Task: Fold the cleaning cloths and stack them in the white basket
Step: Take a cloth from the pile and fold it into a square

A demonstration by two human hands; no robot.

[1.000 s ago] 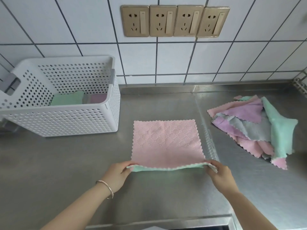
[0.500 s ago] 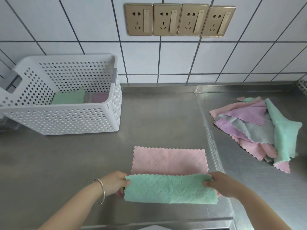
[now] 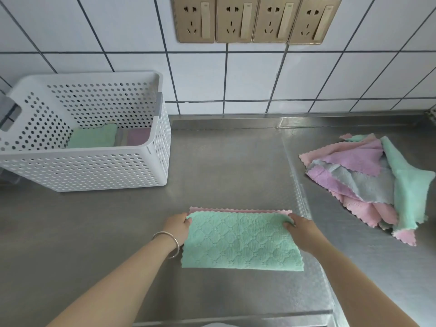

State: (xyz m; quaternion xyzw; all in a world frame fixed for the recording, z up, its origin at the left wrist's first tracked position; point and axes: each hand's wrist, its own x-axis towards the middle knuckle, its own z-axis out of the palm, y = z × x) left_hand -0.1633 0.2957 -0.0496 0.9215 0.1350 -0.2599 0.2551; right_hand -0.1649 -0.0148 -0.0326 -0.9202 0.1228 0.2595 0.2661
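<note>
A pink-and-green cleaning cloth (image 3: 240, 241) lies folded in half on the steel counter, green side up, with a thin pink edge showing along its far side. My left hand (image 3: 178, 228) pinches its far left corner. My right hand (image 3: 300, 232) pinches its far right corner. The white perforated basket (image 3: 94, 166) stands at the back left and holds folded cloths (image 3: 94, 138), green and purple. A loose pile of unfolded cloths (image 3: 368, 182) in pink, purple, grey and green lies at the right.
A tiled wall with a row of gold sockets (image 3: 257, 18) rises behind the counter. The counter's front edge (image 3: 236, 315) runs just below my forearms. A bracelet (image 3: 168, 244) sits on my left wrist.
Both hands carried the cloth's near edge up and over to its far edge, folding it in half so the green side now faces up.
</note>
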